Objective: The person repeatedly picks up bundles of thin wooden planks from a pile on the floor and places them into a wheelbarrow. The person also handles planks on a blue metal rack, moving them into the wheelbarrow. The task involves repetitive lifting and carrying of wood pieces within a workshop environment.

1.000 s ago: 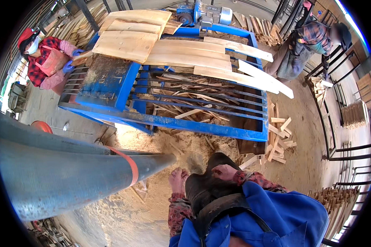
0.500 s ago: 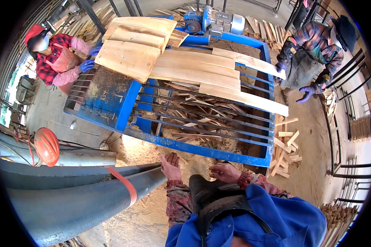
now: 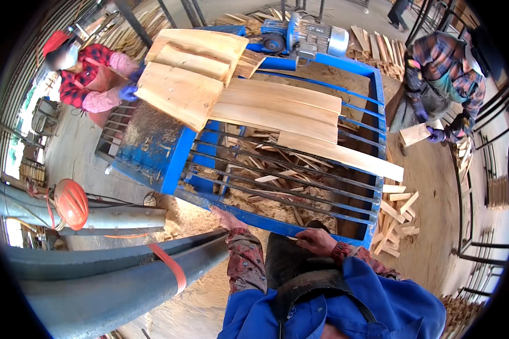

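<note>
My left hand (image 3: pixel 228 220) reaches to the front rail of a blue metal frame (image 3: pixel 254 217), its fingers stretched out and partly turned from view; it holds nothing that I can see. My right hand (image 3: pixel 316 240) lies low at that same rail, in front of my dark apron (image 3: pixel 283 257), fingers loosely spread and without anything in them. Beyond both hands, wooden boards (image 3: pixel 283 110) lie side by side across the frame's dark bars. One narrower board (image 3: pixel 345 155) overhangs the right rail. Wider planks (image 3: pixel 178 87) rest on the left part of the frame.
Wood offcuts (image 3: pixel 396 220) lie heaped right of the frame, with scraps (image 3: pixel 271 161) under its bars. A motor (image 3: pixel 319 39) stands at the back. Co-workers stand left and right. Large grey pipes (image 3: pixel 124 277) and an orange hard hat (image 3: pixel 71 203) are at my left.
Both my hands have come up to the front rail. The co-worker on the right has taken the far narrow board off the frame and now holds a piece of wood beside it.
</note>
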`<state>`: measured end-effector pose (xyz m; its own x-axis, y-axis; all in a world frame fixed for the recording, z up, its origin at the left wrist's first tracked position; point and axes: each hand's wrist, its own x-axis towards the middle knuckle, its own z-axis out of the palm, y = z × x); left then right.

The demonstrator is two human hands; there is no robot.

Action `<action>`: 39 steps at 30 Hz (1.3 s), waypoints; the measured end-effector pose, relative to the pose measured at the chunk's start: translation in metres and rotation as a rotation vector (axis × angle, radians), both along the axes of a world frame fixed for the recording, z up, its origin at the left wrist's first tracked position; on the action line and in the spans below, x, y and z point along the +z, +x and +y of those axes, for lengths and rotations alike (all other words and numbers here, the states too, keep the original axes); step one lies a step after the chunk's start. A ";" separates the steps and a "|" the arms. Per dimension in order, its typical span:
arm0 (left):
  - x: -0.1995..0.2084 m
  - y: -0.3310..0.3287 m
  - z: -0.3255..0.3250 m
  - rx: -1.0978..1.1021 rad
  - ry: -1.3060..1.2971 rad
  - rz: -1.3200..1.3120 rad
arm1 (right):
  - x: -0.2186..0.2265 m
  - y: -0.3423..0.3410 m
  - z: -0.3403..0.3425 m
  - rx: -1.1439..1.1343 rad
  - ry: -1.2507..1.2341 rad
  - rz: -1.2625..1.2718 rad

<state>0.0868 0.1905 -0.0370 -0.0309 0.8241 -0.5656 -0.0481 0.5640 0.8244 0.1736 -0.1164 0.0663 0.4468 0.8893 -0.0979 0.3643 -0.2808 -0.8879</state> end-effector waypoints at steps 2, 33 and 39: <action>-0.004 0.002 0.005 0.072 -0.050 0.067 | -0.006 0.004 0.002 -0.002 0.029 -0.022; 0.027 0.013 -0.006 0.039 0.037 0.410 | 0.001 0.023 0.013 -0.029 -0.132 0.492; 0.020 0.010 -0.001 0.073 -0.007 0.431 | 0.006 0.027 0.021 0.022 -0.120 0.401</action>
<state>0.0968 0.1894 -0.0168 -0.3240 0.8071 -0.4935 0.2596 0.5775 0.7740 0.2010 -0.0957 0.0723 0.3334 0.8697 -0.3639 0.0031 -0.3870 -0.9221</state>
